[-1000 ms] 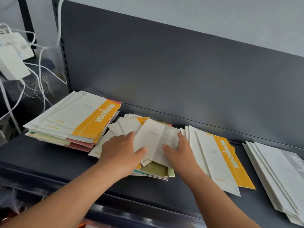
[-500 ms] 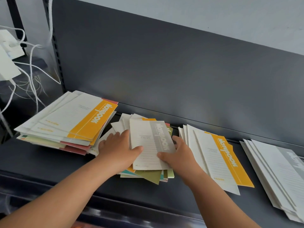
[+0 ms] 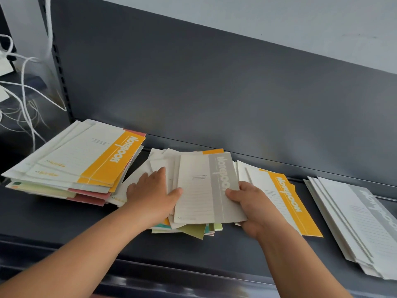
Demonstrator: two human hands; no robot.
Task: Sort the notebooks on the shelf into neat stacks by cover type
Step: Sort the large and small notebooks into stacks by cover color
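Now the right hand (image 3: 255, 209) pinches the grey-banded notebook (image 3: 206, 190) while the left hand (image 3: 152, 194) lies flat on the mixed pile (image 3: 193, 230)

This looks like a shop. A dark metal shelf (image 3: 53, 222) with a tall back wall (image 3: 214, 93) and a post full of little holes (image 3: 61, 78) at 10 o'clock holds many matching notebooks (image 3: 86, 155), in piles from 9 to 3 o'clock.

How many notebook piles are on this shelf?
4: the left pile; the middle pile, where the right hand grips a grey notebook; the orange pile beside it; the grey pile far right, cropped. Others may be hidden.
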